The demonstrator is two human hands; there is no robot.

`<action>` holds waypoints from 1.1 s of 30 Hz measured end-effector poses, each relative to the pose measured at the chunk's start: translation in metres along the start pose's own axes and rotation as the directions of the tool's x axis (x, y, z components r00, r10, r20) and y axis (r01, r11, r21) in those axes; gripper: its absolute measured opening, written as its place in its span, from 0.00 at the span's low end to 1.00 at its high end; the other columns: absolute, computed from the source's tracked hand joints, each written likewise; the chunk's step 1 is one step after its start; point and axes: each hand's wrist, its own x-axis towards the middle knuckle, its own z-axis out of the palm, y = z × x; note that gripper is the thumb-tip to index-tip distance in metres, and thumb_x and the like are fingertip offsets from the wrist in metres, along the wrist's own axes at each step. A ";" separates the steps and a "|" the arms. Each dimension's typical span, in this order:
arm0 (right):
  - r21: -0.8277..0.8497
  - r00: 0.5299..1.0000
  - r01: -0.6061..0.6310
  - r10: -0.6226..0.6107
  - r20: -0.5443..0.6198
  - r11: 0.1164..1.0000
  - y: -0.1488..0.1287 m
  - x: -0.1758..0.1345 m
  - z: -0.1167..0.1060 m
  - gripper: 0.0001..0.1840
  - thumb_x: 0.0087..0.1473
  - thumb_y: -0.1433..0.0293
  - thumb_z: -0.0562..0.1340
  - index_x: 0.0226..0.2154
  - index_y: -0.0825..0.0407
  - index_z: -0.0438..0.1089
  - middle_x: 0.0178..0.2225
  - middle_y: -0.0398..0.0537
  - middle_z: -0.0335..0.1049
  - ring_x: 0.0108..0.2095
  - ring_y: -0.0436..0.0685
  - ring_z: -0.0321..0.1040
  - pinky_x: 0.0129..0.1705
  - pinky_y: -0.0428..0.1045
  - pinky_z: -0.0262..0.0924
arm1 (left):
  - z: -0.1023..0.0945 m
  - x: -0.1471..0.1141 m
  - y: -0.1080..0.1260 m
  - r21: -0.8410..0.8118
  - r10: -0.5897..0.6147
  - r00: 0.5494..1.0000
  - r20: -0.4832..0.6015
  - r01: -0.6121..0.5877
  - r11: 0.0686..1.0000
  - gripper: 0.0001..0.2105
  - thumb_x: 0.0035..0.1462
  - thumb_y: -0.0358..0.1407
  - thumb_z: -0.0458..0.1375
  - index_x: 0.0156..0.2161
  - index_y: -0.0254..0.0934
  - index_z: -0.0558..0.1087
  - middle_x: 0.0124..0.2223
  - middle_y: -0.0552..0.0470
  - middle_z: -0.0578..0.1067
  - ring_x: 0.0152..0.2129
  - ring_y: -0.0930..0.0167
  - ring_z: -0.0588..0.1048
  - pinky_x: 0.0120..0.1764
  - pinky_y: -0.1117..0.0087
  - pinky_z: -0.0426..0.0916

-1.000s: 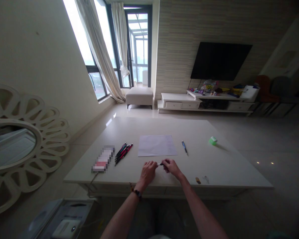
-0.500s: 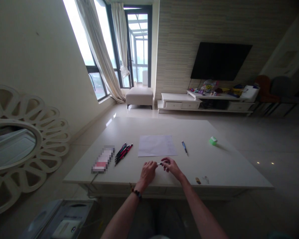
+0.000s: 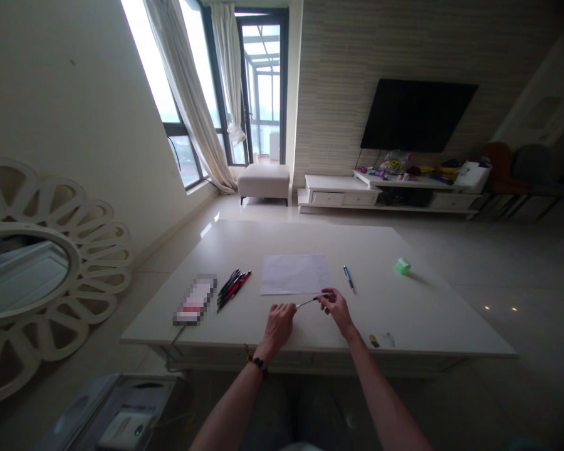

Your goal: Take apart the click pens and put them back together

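Note:
My left hand (image 3: 279, 324), with dark beads at the wrist, is closed around a pen part whose white end shows at the fingertips. From that end a thin dark rod like a pen refill (image 3: 307, 303) runs up to the right. My right hand (image 3: 336, 310) pinches the rod's thicker dark end, with a pale piece along the fingers. Most of both parts is hidden by the fingers. Beyond the hands lies a sheet of paper (image 3: 294, 274), and a blue pen (image 3: 348, 279) rests to its right.
Several pens (image 3: 234, 288) lie in a bunch left of the paper, beside a blurred phone (image 3: 195, 300) with a cable. On the right of the white table (image 3: 418, 319) stands a green-and-white object (image 3: 403, 266). Small gold-dark and clear pieces (image 3: 374, 341) lie near the front edge.
My right hand has moved right and slightly away from me, widening the gap between the hands. More of the thin dark rod shows between them. My left hand has barely moved.

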 end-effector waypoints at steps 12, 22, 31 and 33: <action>-0.021 0.997 -0.017 0.018 0.077 1.000 -0.002 -0.002 0.013 0.22 0.41 0.59 0.64 0.37 0.55 0.65 0.21 0.41 0.65 0.19 0.49 0.61 0.18 0.43 0.52 | 0.009 -0.002 -0.004 -0.097 -0.029 1.000 -0.004 0.029 0.995 0.12 0.62 0.31 0.40 0.44 0.38 0.63 0.39 0.48 0.73 0.35 0.70 0.71 0.39 0.68 0.62; -0.055 0.993 0.056 -0.050 0.103 0.997 -0.005 -0.004 0.032 0.23 0.42 0.62 0.62 0.42 0.53 0.61 0.24 0.41 0.66 0.20 0.49 0.63 0.18 0.43 0.53 | 0.008 -0.001 -0.001 0.020 -0.025 0.997 0.067 0.023 1.000 0.10 0.63 0.37 0.41 0.42 0.43 0.63 0.34 0.53 0.72 0.28 0.73 0.70 0.29 0.74 0.58; -0.075 0.993 0.106 -0.102 0.064 0.992 -0.021 0.011 0.017 0.26 0.44 0.64 0.60 0.47 0.53 0.57 0.26 0.40 0.64 0.21 0.48 0.61 0.19 0.43 0.53 | 0.008 -0.002 -0.003 0.009 -0.037 0.996 0.087 0.037 0.999 0.09 0.62 0.35 0.41 0.35 0.41 0.62 0.32 0.54 0.70 0.26 0.74 0.68 0.28 0.74 0.55; -0.062 0.994 0.105 -0.104 0.022 0.993 -0.024 0.015 0.012 0.27 0.45 0.64 0.59 0.49 0.52 0.55 0.26 0.40 0.64 0.21 0.48 0.60 0.19 0.43 0.53 | 0.008 -0.002 -0.003 0.003 -0.047 0.994 0.097 0.047 0.999 0.09 0.62 0.35 0.40 0.35 0.40 0.62 0.32 0.54 0.69 0.27 0.74 0.68 0.29 0.74 0.55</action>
